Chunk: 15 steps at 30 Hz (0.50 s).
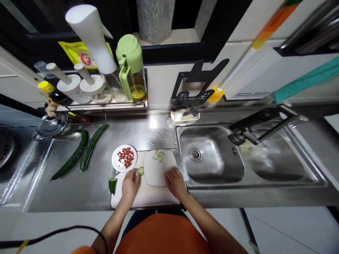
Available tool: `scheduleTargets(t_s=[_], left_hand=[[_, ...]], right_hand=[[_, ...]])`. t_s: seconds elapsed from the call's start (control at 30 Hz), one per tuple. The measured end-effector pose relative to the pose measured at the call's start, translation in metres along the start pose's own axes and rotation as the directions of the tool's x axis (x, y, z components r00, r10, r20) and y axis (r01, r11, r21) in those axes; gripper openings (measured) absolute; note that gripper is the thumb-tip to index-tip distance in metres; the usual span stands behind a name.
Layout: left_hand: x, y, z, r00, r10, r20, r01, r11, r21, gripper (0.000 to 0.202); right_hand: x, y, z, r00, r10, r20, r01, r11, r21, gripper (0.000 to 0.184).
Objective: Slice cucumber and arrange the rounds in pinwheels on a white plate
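Observation:
My left hand [130, 186] is over the white cutting board [147, 200], its thumb and fingers pinched at a round cucumber slice [140, 171]. At the right edge of a squarish white plate [156, 176], my right hand [176, 183] has its curled fingers on the rim. Thin curved cucumber pieces [159, 155] form a pinwheel near the plate's far side. A cut cucumber chunk [112, 186] stands at the board's left edge. Beyond my left hand is a round white dish [114, 163] of small chopped red pieces [126, 157].
Two whole cucumbers [92, 148] lie on the steel counter to the left, near a lidded pot [51, 125]. A rack [106, 104] at the back carries a green-topped oil bottle [131, 67] and jars. To the right are a double sink [212, 158] and black faucet [254, 121].

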<state>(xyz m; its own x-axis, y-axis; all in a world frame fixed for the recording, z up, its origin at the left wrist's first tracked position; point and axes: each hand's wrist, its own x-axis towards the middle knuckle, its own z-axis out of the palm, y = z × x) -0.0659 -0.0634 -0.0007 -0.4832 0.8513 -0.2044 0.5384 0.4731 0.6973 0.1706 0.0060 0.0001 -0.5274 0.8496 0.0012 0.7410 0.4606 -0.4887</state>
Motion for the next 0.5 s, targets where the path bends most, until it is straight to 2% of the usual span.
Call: scheduleTargets(t_s=[0.23,0.5], left_hand=[[0.0054,-0.0042,0.0116,0.997,0.065,0.028,-0.069,0.976,0.204,0.035],[0.0056,0.0029,0.0105,0.997,0.070,0.033,-0.075,0.971,0.227,0.031]], right_hand=[[-0.0046,-0.0091,0.0078,1.000,0.002,0.013,-0.002,1.000,-0.016,0.014],[-0.0116,-0.0114,0.0091,0.999,0.013,0.041,-0.012,1.000,-0.023,0.012]])
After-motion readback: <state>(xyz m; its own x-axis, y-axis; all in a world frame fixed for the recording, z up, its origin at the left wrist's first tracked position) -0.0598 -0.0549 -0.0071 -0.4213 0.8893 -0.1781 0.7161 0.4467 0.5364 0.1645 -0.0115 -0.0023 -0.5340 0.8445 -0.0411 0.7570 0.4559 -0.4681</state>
